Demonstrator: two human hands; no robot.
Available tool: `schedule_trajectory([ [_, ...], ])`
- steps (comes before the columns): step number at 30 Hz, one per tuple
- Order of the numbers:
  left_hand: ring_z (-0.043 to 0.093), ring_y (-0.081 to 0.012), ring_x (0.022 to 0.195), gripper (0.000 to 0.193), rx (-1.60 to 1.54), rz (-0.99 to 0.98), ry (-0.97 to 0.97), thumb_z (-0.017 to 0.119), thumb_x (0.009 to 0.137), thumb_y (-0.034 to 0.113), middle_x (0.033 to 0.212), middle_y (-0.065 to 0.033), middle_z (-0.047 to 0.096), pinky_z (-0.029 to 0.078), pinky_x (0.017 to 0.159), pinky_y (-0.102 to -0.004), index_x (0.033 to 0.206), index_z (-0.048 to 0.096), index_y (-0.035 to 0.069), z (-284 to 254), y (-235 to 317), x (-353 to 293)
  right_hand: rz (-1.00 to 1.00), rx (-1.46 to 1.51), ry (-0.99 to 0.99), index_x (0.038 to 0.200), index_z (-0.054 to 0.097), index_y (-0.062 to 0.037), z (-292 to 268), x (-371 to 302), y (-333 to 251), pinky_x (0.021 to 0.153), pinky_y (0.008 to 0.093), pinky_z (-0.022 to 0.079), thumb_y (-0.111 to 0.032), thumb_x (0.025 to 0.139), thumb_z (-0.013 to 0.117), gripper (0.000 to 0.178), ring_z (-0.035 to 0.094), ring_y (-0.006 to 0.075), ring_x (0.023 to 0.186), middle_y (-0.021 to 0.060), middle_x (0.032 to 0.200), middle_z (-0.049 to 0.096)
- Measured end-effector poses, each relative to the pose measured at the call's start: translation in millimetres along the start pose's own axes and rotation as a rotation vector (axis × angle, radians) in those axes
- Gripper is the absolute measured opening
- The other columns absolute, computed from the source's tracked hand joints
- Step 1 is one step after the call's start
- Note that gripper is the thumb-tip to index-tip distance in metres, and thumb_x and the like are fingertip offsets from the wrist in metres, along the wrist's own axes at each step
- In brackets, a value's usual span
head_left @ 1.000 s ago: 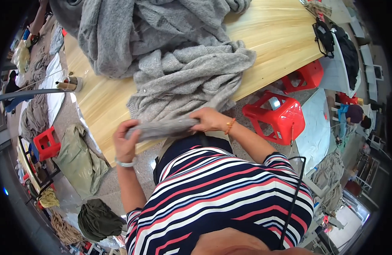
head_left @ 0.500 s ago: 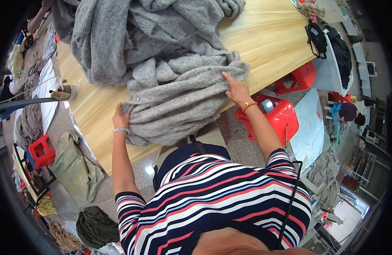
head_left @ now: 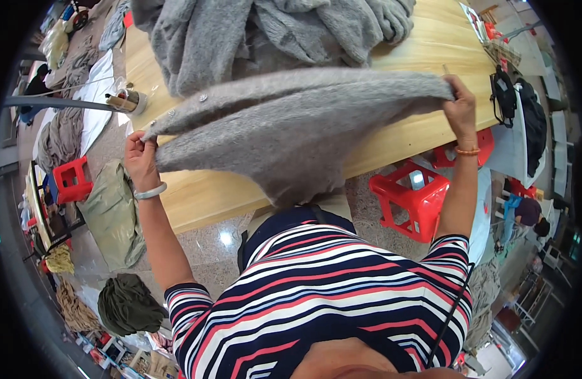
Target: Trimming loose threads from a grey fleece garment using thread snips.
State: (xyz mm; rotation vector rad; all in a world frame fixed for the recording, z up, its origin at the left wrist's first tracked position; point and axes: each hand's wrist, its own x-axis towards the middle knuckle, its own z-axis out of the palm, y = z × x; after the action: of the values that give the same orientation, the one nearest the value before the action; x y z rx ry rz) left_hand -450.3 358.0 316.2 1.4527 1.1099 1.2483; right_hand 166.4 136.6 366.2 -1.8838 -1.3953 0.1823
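Observation:
A grey knitted cardigan is stretched wide between my two hands, above the near part of the wooden table. Several round buttons show along its edge near my left hand, whose fingers pinch that end. My right hand is closed on the opposite end, raised at the table's right side. The cardigan's lower part hangs down at the table's near edge, in front of my waist. Behind it lies a heap of grey knitwear, partly cut off by the top of the view.
A round container with tools stands at the table's left edge. Red plastic stools are on the floor at the right, and another red stool is at the left. A black bag lies beyond the right edge.
Both hands have moved apart and lifted the cardigan from its bunched state on the table, pulling it wide. My right hand has gone up and to the right, my left hand to the left.

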Motion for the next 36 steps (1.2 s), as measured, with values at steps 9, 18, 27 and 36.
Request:
schedule_trajectory([
  [9, 0.058, -0.0061, 0.071, 0.020, -0.005, -0.388, -0.172, 0.074, 0.084, 0.005, 0.081, 0.0003, 0.063, 0.047, 0.065, -0.0198, 0.100, 0.061, 0.004, 84.2, -144.8, -65.5, 0.262, -0.604, -0.256, 0.111, 0.062, -0.0112, 61.7, 2.8, 99.2, 0.081, 0.0473, 0.051, -0.015, 0.073, 0.059, 0.038, 0.064, 0.0407, 0.094, 0.0205, 0.097, 0.068],
  [18, 0.058, -0.0154, 0.102, 0.071, -0.386, -0.580, -0.255, 0.076, 0.076, -0.007, 0.115, -0.0112, 0.057, 0.055, 0.086, -0.0297, 0.137, 0.041, 0.001, 102.8, -128.0, -142.4, 0.407, -0.619, -0.455, 0.137, 0.049, -0.0137, 85.3, -50.8, 96.2, 0.092, 0.0465, 0.050, -0.050, 0.075, 0.077, 0.077, 0.059, 0.0419, 0.107, 0.0238, 0.114, 0.059],
  [27, 0.055, -0.0027, 0.067, 0.018, 0.033, -0.660, -0.195, 0.075, 0.080, 0.002, 0.081, 0.0006, 0.067, 0.045, 0.061, -0.0176, 0.097, 0.071, 0.001, 92.7, -118.8, -161.2, 0.208, 0.054, -0.388, 0.120, 0.064, -0.0032, 154.1, -105.8, -36.6, 0.068, 0.0274, 0.049, -0.015, 0.097, 0.059, 0.026, 0.060, 0.0150, 0.073, 0.0097, 0.087, 0.067],
  [36, 0.053, -0.0025, 0.067, 0.019, -0.125, -0.508, -0.344, 0.069, 0.087, 0.002, 0.082, 0.0041, 0.064, 0.045, 0.061, -0.0179, 0.106, 0.069, 0.001, 108.7, -80.4, -152.5, -0.064, 0.212, -0.533, 0.119, 0.063, -0.0115, 222.8, -157.3, -158.0, 0.072, 0.0409, 0.054, -0.021, 0.090, 0.062, 0.030, 0.068, 0.0327, 0.082, 0.0145, 0.097, 0.070],
])
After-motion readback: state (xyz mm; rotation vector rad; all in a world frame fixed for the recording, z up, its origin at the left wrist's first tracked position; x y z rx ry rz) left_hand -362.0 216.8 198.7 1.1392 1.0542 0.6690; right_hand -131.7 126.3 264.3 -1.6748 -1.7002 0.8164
